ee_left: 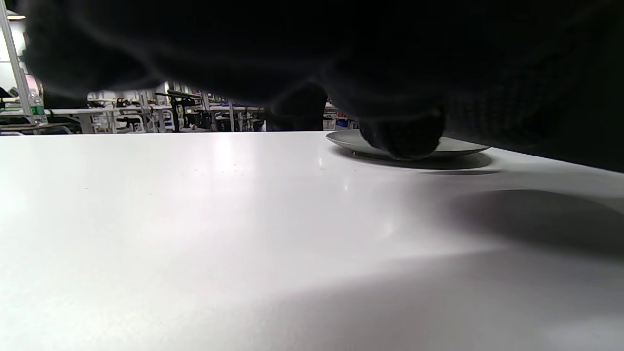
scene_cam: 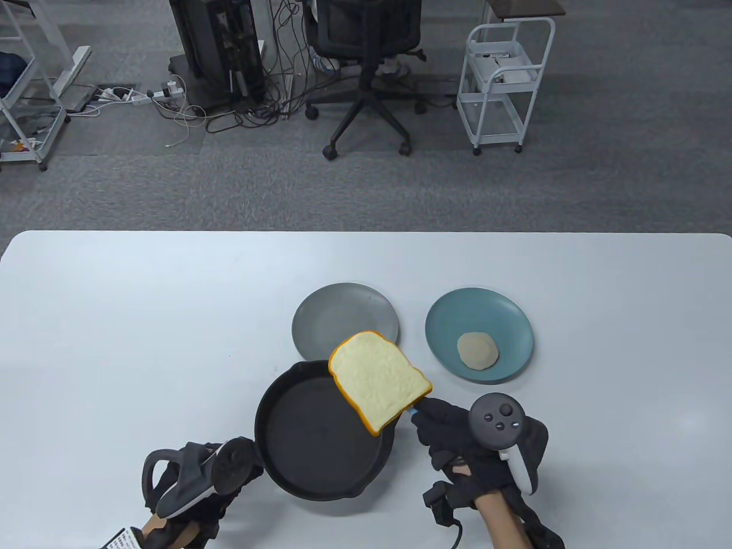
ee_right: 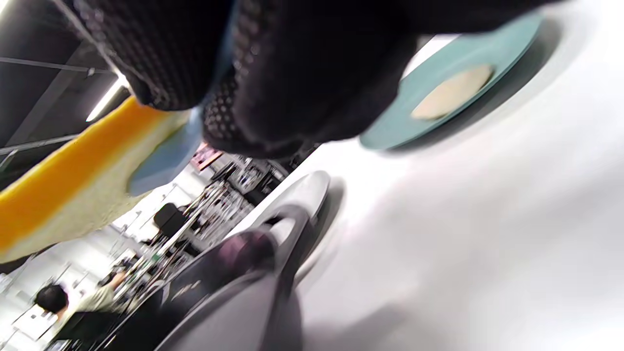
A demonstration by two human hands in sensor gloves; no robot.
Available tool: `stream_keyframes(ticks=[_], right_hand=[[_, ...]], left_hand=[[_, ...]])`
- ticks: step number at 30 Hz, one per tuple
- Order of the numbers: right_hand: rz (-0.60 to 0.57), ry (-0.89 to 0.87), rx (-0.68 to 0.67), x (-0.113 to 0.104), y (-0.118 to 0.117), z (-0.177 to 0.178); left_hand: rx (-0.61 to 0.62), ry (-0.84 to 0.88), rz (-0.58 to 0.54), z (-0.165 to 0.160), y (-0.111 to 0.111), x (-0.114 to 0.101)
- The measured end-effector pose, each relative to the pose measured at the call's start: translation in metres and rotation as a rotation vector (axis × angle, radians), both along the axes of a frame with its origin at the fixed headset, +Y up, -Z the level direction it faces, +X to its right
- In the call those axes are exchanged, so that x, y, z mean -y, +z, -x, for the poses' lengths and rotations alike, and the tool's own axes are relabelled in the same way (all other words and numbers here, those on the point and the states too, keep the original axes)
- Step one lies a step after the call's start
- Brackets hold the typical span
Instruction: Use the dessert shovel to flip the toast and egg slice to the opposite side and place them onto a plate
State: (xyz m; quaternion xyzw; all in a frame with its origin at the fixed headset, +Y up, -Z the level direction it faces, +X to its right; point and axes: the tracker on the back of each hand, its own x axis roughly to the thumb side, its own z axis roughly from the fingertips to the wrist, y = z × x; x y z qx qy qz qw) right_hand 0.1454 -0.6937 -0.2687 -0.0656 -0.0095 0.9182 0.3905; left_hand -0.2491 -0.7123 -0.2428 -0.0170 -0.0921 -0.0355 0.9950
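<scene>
A slice of toast [scene_cam: 378, 388] with an orange crust lies lifted on a blue dessert shovel [scene_cam: 413, 409], over the right rim of the black pan [scene_cam: 311, 443]. My right hand [scene_cam: 428, 416] grips the shovel's handle; in the right wrist view the toast [ee_right: 73, 195] rests on the blue blade [ee_right: 165, 156]. The egg slice [scene_cam: 477, 350] lies on the blue plate [scene_cam: 509, 320]. The grey plate [scene_cam: 337, 314] is bare. My left hand [scene_cam: 209, 503] is at the pan's left edge, holding its handle, which is hidden under the tracker.
The white table [scene_cam: 143, 343] reaches to all sides; its far edge is well beyond the plates. In the left wrist view the grey plate [ee_left: 463, 147] sits behind my dark fingertips. An office chair [scene_cam: 366, 68] and a white cart [scene_cam: 503, 86] stand on the floor beyond.
</scene>
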Motion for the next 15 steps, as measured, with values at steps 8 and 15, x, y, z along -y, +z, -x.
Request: stream_keyframes(ticks=[8, 15], right_hand=[[0.019, -0.004, 0.217, 0.003, -0.011, -0.044], [0.065, 0.086, 0.329, 0.021, -0.039, -0.063]], left_hand=[[0.027, 0.011, -0.024, -0.005, 0.006, -0.006], [0.043, 0.009, -0.023, -0.007, 0.008, -0.006]])
